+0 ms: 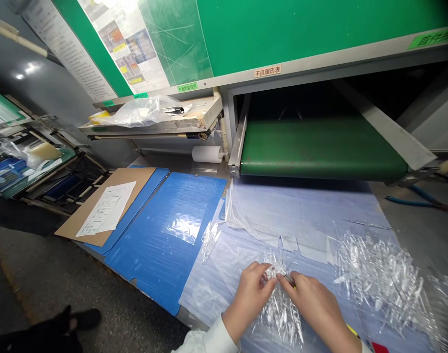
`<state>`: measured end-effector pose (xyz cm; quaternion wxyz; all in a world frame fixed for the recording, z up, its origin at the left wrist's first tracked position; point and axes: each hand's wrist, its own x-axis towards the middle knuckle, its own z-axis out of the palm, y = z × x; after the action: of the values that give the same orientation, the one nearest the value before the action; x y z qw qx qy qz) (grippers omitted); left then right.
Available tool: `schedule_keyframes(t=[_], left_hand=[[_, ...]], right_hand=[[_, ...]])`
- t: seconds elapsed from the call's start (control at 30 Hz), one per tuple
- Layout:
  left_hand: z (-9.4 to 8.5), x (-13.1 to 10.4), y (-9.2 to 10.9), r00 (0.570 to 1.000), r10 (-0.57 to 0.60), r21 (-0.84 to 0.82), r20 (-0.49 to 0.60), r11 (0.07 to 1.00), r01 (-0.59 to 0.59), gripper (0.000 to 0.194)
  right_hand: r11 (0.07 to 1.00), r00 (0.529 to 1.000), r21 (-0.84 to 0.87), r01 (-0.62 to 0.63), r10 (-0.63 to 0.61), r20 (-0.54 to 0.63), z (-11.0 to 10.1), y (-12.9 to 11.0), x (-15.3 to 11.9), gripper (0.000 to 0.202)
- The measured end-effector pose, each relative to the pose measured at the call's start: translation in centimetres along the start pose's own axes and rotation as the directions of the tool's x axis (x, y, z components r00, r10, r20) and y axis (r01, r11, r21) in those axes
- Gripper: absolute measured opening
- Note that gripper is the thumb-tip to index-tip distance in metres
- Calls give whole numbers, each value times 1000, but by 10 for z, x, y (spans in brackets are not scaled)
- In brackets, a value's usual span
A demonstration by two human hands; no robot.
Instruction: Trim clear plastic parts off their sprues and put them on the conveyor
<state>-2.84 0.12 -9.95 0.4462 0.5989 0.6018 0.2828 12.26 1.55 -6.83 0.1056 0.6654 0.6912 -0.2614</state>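
Observation:
My left hand [250, 290] is closed, thumb and index finger pinching a small clear plastic piece whose shape is mostly hidden. Close against it, my right hand [315, 299] is wrapped round a small dark metal tool [290, 280] with a touch of yellow; its kind is hidden by the fingers. Both hands are over a pile of thin clear plastic pieces [283, 318]. A larger heap of similar clear pieces [382, 274] lies to the right. To the left is a small group of clear pieces [210, 241]. All rest on a film-covered bluish sheet [290, 206].
A green conveyor belt [319, 147] ends behind the sheet. Blue boards [172, 220] and a brown cardboard sheet [136, 181] with a paper [108, 208] lie left. A blue-handled tool [415, 200] is at right, and a shelf [154, 128] with a plastic bag [146, 112] is above.

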Motion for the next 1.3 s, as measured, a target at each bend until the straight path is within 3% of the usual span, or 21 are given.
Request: schedule_keyframes(t=[0.27, 0.5, 0.57, 0.67, 0.8, 0.87, 0.93, 1.03, 1.1, 1.2, 1.3], left_hand=[[-4, 4, -5, 996, -90, -27, 5, 996, 90, 34], [-6, 12, -9, 980, -172, -42, -96, 985, 168, 32], [-5, 13, -9, 980, -175, -63, -93, 983, 170, 34], [-3, 13, -8, 979, -186, -136, -83, 975, 174, 33], [-10, 9, 0, 967, -236, -296, -98, 934, 198, 33], [-17, 3, 11, 963, -268, -414, -6, 878, 242, 31], [-24, -4, 27, 950, -265, -525, 166, 792, 312, 36], [-30, -15, 53, 900, -192, -615, 392, 673, 411, 47], [-30, -21, 67, 860, -114, -657, 497, 599, 459, 49], [-28, -26, 80, 834, 3, -725, 551, 496, 477, 54], [-26, -28, 84, 838, 56, -754, 543, 471, 457, 56]], right_hand=[[997, 999, -69, 18, -21, -43, -3, -5, -4, 35], [945, 945, 6, 327, -327, 17, 11, -2, -6, 12], [935, 936, 56, 351, -352, 13, 15, 1, -7, 6], [905, 920, 183, 384, -391, 2, 23, 2, -14, 15], [819, 893, 415, 397, -449, 32, 27, 0, -31, 15], [772, 899, 528, 355, -437, 35, 20, 2, -34, 17], [728, 934, 626, 279, -357, -1, 5, 6, -33, 23], [629, 974, 754, 188, -215, -64, -25, 10, -25, 41], [545, 981, 824, 152, -187, -57, -42, 10, -21, 47], [439, 982, 893, 99, -190, -15, -58, 6, -22, 50], [362, 981, 930, 61, -194, 11, -64, 3, -26, 51]])
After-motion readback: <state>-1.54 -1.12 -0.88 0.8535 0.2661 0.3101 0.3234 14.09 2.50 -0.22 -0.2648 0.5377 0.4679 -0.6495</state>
